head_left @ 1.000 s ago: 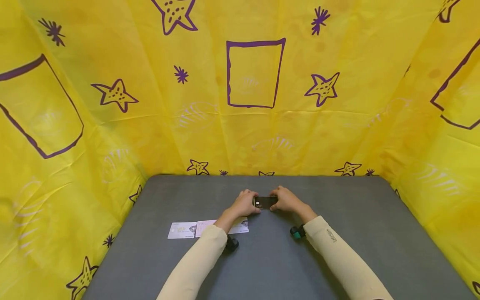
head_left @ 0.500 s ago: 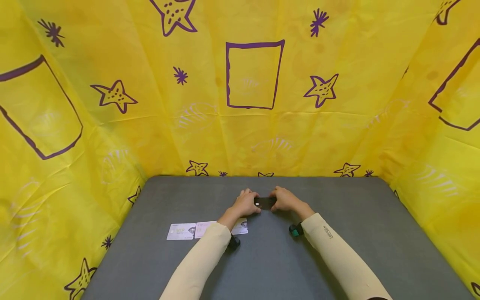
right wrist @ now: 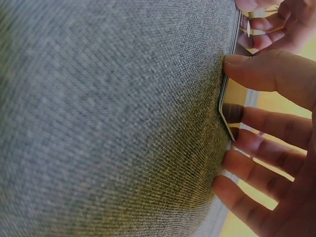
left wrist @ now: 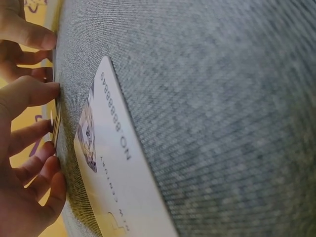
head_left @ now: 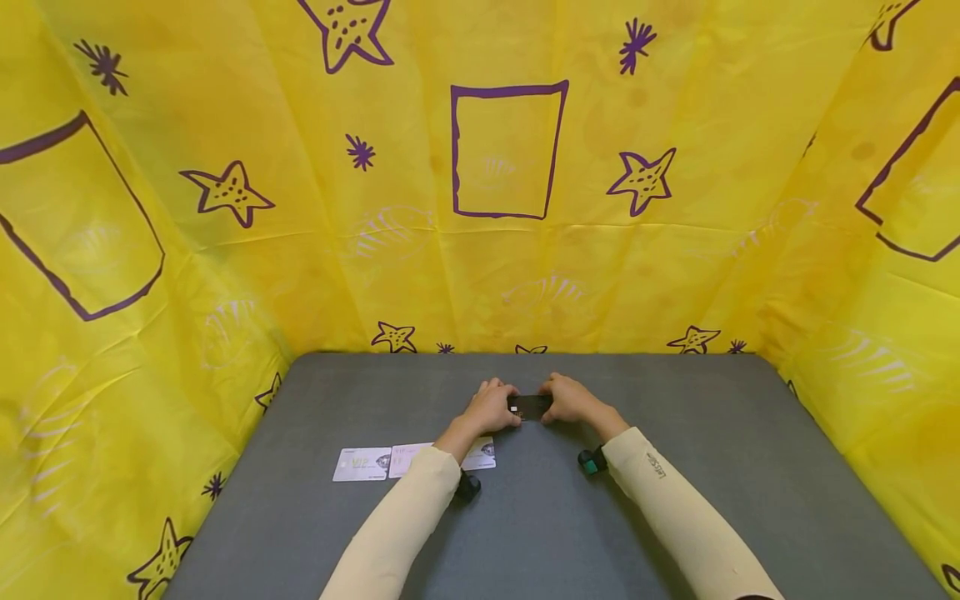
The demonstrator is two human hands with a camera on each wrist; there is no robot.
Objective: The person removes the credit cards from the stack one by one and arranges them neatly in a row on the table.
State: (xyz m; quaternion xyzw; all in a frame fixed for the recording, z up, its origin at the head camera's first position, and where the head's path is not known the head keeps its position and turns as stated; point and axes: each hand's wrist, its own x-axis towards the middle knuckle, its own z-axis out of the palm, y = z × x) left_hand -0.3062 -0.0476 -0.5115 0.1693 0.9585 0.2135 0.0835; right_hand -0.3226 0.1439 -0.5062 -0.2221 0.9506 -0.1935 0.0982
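A thin stack of black cards with a small pale square on its top lies low at the table surface, several edges showing in the right wrist view. My left hand pinches its left end, thumb at the near edge and fingers at the far edge. At the right end, my right hand grips it the same way; its thumb presses the near edge. Closer to me, a white VIP card, a pinkish card and another pale card lie in a row, partly behind my left forearm.
The grey cloth-covered table reaches to a yellow curtain printed with purple starfish at the back and sides. A dark band with a camera sits at my right wrist, and another at my left.
Both hands keep their hold on the black cards and barely move. My left forearm has shifted slightly right, and the head view has moved a little.
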